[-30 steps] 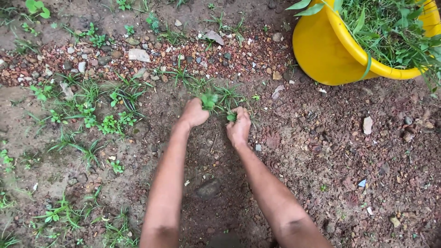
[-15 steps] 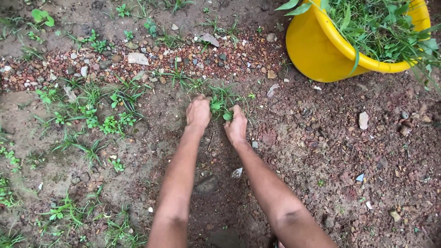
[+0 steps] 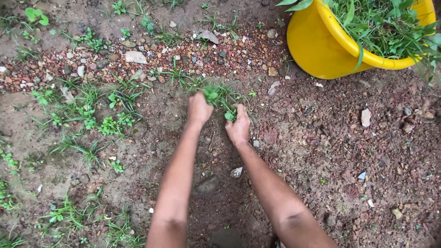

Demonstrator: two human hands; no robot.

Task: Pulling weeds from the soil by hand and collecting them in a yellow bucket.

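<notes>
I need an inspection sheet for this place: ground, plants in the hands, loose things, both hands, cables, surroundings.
Surface: bare brown soil, damp-looking, with a gravel strip across the top.
Job's things: weed clump rooted between the hands.
Clutter: loose stones, one pale stone at right, a flat grey stone between the forearms.
Grippers: left hand closed on a leafy sprig; right hand gripping grass blades.
Cables: nothing seen.
Surroundings: yellow bucket holding pulled greenery, top right; weed patch at left.

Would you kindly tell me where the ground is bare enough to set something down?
Bare reddish soil lies right of the right hand, below the yellow plastic bucket. Left of the left hand, green weeds crowd the ground.
</notes>
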